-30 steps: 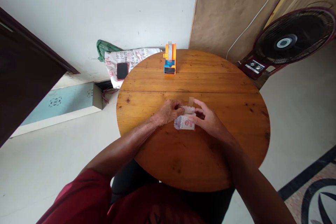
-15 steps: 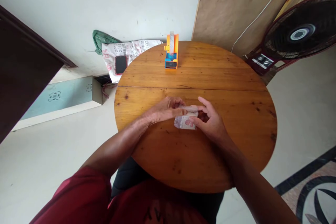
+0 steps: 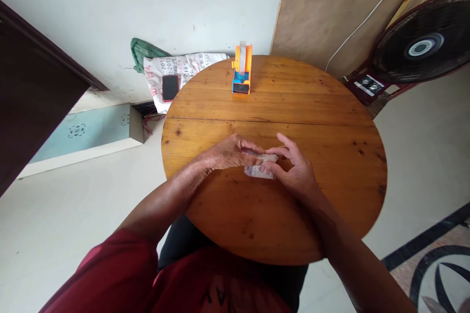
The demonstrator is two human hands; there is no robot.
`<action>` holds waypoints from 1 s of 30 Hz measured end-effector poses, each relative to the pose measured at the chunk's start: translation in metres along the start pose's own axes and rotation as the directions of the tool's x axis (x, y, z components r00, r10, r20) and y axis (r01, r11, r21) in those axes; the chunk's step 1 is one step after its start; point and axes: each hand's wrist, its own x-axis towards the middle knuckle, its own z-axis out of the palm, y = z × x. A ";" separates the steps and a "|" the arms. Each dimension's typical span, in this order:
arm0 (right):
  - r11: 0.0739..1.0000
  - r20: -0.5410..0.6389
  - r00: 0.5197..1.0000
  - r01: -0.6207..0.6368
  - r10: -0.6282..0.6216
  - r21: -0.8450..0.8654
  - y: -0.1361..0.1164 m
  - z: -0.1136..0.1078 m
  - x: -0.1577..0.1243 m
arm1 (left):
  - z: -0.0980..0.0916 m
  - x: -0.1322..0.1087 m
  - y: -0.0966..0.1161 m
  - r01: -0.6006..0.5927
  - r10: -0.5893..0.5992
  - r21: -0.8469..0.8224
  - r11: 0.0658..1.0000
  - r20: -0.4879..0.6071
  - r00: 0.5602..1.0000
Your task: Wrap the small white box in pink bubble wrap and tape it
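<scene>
A small white box (image 3: pixel 260 172) in clear plastic wrap, with reddish print on its side, sits on the round wooden table (image 3: pixel 220 215) in front of me. My left hand (image 3: pixel 235 151) grips its left and top part, thumb and fingers pinching the wrap. From the right, my right hand (image 3: pixel 293 164) holds the box with its thumb on the near face and index finger at the far top edge. Another finger of that hand stretches up and away. The fingers cover much of the box's top.
An orange and blue tape dispenser (image 3: pixel 242 71) stands at the table's far edge. Beyond the left rim, a phone (image 3: pixel 170 88) lies on a printed white sack (image 3: pixel 156 68) beside a green bag (image 3: pixel 145 53). A fan (image 3: pixel 422 46) stands at the right.
My left fingers have moved right along the top of the box, and my right index finger has come in to meet them. The clear flap at the top now lies lower.
</scene>
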 end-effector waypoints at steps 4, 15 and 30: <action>0.999 0.010 1.000 0.025 -0.025 -0.027 0.002 -0.002 0.001 | 0.000 0.001 -0.002 -0.017 0.017 0.012 1.000 -0.009 1.000; 0.926 0.059 0.959 0.283 -0.278 -0.249 -0.017 -0.025 0.006 | 0.001 0.002 0.001 -0.023 0.023 0.031 0.999 0.009 1.000; 0.845 0.102 0.926 0.374 -0.364 -0.382 -0.036 -0.018 0.018 | 0.002 0.006 -0.006 -0.124 0.131 0.129 0.984 -0.043 0.990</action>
